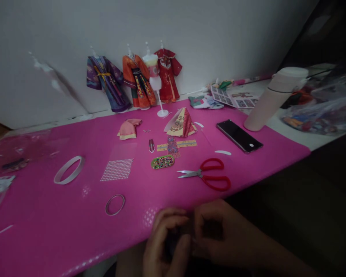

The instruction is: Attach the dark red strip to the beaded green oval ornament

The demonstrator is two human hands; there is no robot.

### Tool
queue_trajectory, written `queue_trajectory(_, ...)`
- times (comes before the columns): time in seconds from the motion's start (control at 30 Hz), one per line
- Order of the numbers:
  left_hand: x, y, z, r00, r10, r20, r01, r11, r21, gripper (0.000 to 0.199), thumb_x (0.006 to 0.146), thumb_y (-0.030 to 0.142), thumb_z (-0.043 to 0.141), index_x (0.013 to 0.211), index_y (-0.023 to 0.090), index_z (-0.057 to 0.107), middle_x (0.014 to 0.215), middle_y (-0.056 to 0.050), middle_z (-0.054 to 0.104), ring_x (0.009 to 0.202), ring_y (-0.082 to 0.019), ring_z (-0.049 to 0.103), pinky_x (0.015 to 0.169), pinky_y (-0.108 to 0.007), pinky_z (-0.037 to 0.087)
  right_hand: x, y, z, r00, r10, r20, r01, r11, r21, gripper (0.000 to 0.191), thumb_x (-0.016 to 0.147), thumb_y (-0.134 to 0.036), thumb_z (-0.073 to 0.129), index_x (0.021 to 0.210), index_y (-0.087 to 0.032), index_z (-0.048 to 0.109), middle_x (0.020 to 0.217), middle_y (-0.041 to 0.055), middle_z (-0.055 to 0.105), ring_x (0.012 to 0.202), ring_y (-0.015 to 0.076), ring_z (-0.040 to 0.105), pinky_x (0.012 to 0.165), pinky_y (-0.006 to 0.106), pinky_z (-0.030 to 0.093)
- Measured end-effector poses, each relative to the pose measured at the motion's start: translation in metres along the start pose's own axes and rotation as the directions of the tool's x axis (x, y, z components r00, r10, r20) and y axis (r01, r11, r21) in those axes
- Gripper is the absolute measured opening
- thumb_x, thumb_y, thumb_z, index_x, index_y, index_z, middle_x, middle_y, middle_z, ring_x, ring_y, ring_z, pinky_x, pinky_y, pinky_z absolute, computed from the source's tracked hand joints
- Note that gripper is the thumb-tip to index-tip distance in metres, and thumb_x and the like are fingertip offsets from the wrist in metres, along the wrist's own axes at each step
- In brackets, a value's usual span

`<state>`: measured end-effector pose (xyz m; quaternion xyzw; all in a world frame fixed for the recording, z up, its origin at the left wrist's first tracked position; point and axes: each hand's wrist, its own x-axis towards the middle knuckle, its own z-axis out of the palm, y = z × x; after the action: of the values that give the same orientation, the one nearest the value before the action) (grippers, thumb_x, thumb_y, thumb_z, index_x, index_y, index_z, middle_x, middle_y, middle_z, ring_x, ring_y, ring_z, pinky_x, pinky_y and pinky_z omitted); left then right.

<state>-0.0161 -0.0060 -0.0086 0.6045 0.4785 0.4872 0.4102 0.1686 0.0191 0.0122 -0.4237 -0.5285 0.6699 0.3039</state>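
Pale wall rises behind a pink-covered table, on whose left side a white band roll stands on edge. Next, against the wall, comes a purple robe, with a narrow roll nearer and a sheet of small gems beyond that roll. Farther right are a small pink jacket, an orange robe and, by the wall, a white dress stand beside a red dress. In the middle lies a green bead tray. At the near edge, the left hand curls around a dark spot, too dim to tell whether it grasps anything. Scissors with 2 red handles lie just beyond the right hand, whose fingers are bent near the left's; I cannot tell if they hold something. Rightmost are a phone and a pale bottle.
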Motion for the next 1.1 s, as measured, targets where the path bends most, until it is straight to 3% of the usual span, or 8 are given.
queue_trajectory(0.07, 0.001, 0.005, 0.002, 0.994, 0.009, 0.110, -0.007, 1.000, -0.010, 0.007, 0.091, 0.026, 0.066, 0.091, 0.028, 0.073, 0.096, -0.002, 0.070, 0.090, -0.020, 0.067, 0.080, -0.027, 0.052, -0.001, 0.001, 0.001, 1.000, -0.001, -0.006, 0.001, 0.998, -0.056, 0.011, 0.067, -0.007, 0.069, 0.067, -0.017, 0.067, 0.062, -0.0041, 0.061, 0.058, 0.0112, 0.053, 0.051, 0.021, 0.037)
queue_trajectory(0.27, -0.002, -0.001, 0.001, 0.979, -0.118, 0.167, 0.145, 0.976, -0.162, 0.017, 0.090, 0.026, 0.067, 0.075, 0.023, 0.061, 0.082, 0.001, 0.059, 0.075, -0.016, 0.060, 0.069, -0.025, 0.048, 0.001, -0.005, -0.001, 1.000, -0.001, -0.008, 0.000, 0.995, -0.096, 0.012, 0.066, -0.005, 0.068, 0.067, -0.017, 0.069, 0.061, -0.0040, 0.063, 0.057, 0.0108, 0.054, 0.051, 0.021, 0.037)
queue_trajectory(0.47, -0.008, -0.009, 0.004, 0.979, -0.204, -0.018, 0.188, 0.930, -0.317, 0.018, 0.085, 0.026, 0.073, 0.069, 0.021, 0.065, 0.077, 0.001, 0.059, 0.070, -0.014, 0.057, 0.064, -0.023, 0.047, 0.005, -0.008, 0.001, 0.999, 0.007, 0.043, -0.011, 0.995, 0.095, 0.005, 0.072, -0.014, 0.074, 0.074, -0.017, 0.070, 0.064, -0.0039, 0.063, 0.059, 0.0106, 0.053, 0.053, 0.021, 0.038)
queue_trajectory(0.57, -0.008, -0.008, 0.003, 0.970, -0.244, -0.015, 0.229, 0.929, -0.289, 0.016, 0.084, 0.026, 0.074, 0.071, 0.021, 0.067, 0.078, 0.000, 0.061, 0.071, -0.015, 0.059, 0.066, -0.024, 0.048, 0.007, -0.001, 0.002, 1.000, -0.012, 0.009, 0.011, 0.993, 0.118, 0.005, 0.072, -0.015, 0.074, 0.071, -0.017, 0.069, 0.065, -0.0031, 0.063, 0.060, 0.0112, 0.054, 0.054, 0.022, 0.038)
queue_trajectory(0.73, -0.002, -0.005, -0.003, 0.972, -0.202, 0.123, 0.222, 0.958, -0.183, 0.006, 0.083, 0.021, 0.071, 0.077, 0.023, 0.069, 0.080, -0.001, 0.064, 0.073, -0.017, 0.063, 0.067, -0.026, 0.050, 0.007, 0.006, -0.001, 1.000, -0.012, 0.002, 0.012, 0.997, 0.080, 0.007, 0.070, -0.013, 0.074, 0.070, -0.016, 0.068, 0.064, -0.0034, 0.062, 0.059, 0.0114, 0.052, 0.053, 0.023, 0.037)
queue_trajectory(1.0, -0.001, 0.002, 0.004, 0.982, -0.189, 0.016, 0.190, 0.980, -0.056, 0.014, 0.080, 0.016, 0.067, 0.067, 0.022, 0.065, 0.071, 0.002, 0.062, 0.066, -0.015, 0.061, 0.066, -0.025, 0.050, 0.007, 0.003, 0.000, 1.000, 0.005, -0.026, -0.004, 0.999, 0.039, 0.007, 0.070, -0.012, 0.071, 0.070, -0.017, 0.067, 0.062, -0.0043, 0.062, 0.058, 0.0108, 0.053, 0.053, 0.022, 0.037)
queue_trajectory(1.1, 0.000, 0.002, 0.004, 0.978, -0.207, 0.027, 0.209, 0.976, -0.060, 0.014, 0.079, 0.016, 0.067, 0.067, 0.022, 0.066, 0.071, 0.002, 0.063, 0.066, -0.015, 0.062, 0.066, -0.025, 0.050, 0.007, 0.005, 0.000, 1.000, 0.017, -0.020, -0.016, 0.998, 0.056, 0.006, 0.072, -0.016, 0.072, 0.071, -0.018, 0.066, 0.062, -0.0041, 0.062, 0.058, 0.0108, 0.052, 0.053, 0.022, 0.037)
